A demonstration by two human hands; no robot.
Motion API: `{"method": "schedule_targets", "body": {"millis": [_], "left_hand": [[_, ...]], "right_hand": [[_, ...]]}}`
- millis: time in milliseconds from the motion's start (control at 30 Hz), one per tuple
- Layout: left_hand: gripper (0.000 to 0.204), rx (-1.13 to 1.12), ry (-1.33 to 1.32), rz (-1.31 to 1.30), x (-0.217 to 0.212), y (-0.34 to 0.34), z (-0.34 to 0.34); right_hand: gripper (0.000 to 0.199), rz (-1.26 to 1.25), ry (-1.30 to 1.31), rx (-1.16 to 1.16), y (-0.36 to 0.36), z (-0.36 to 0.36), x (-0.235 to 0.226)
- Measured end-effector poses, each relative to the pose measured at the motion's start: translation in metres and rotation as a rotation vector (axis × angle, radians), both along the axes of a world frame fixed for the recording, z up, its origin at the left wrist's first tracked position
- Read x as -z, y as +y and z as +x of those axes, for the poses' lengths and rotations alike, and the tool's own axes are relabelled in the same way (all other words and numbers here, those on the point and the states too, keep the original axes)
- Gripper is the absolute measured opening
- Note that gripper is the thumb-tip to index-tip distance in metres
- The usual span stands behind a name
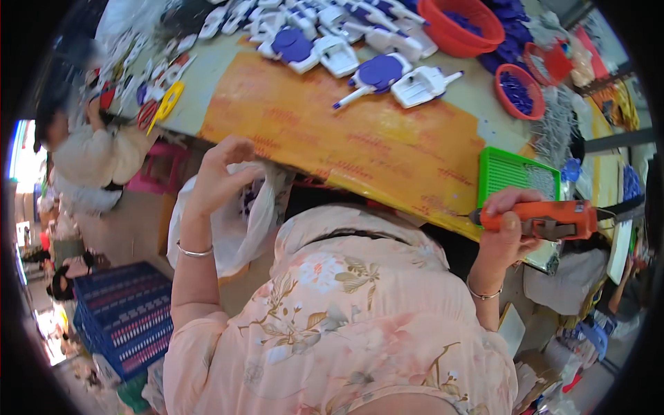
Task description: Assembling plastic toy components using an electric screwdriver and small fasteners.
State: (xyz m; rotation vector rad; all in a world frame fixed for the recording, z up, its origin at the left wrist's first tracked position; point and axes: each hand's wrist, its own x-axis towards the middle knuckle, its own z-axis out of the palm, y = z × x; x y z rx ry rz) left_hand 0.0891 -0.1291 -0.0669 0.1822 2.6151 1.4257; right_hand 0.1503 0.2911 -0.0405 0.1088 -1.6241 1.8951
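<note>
On the tabletop (332,131), purple-topped cases (380,72) look finished, open cases (418,86) unfinished; the left hand (223,169) has an empty grip, the right hand (499,243) grasps a screwdriver (555,209)

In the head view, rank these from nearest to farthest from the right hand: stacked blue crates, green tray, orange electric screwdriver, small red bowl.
Nearest to the right hand first:
1. Orange electric screwdriver: in its grip.
2. Green tray: just beyond it.
3. Small red bowl: past the tray, right side.
4. Stacked blue crates: far left, lower down.
</note>
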Motion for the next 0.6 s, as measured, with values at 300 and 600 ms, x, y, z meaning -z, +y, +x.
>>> {"method": "schedule_targets", "body": {"millis": [300, 600], "left_hand": [[0.046, 0.383, 0.76, -0.196, -0.016, 0.164, -0.166], [0.04, 0.635, 0.695, -0.858, 0.004, 0.283, -0.243]], "right_hand": [[0.042, 0.08, -0.092, 0.109, 0.004, 0.013, 0.002], [0.047, -0.001, -0.109, 0.068, 0.009, 0.014, 0.01]]}}
